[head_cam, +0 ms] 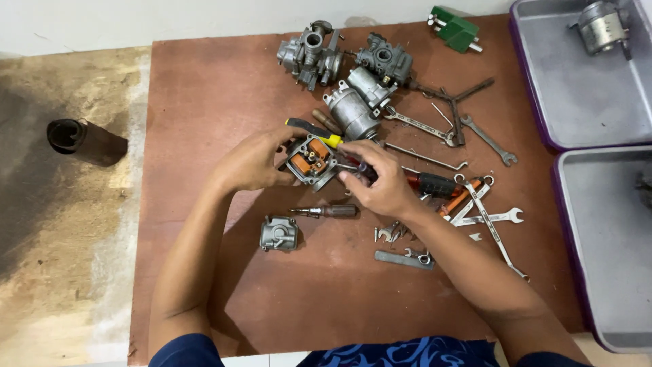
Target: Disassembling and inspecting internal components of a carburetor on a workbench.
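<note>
While hands (319,173) work, tools (475,204) litter brown board (204,102).

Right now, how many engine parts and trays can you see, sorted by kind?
Grey metal carburettor bodies: 4
Small grey metal bowl cover on the brown board: 1
Grey trays with purple rims: 2
Total: 7
</note>
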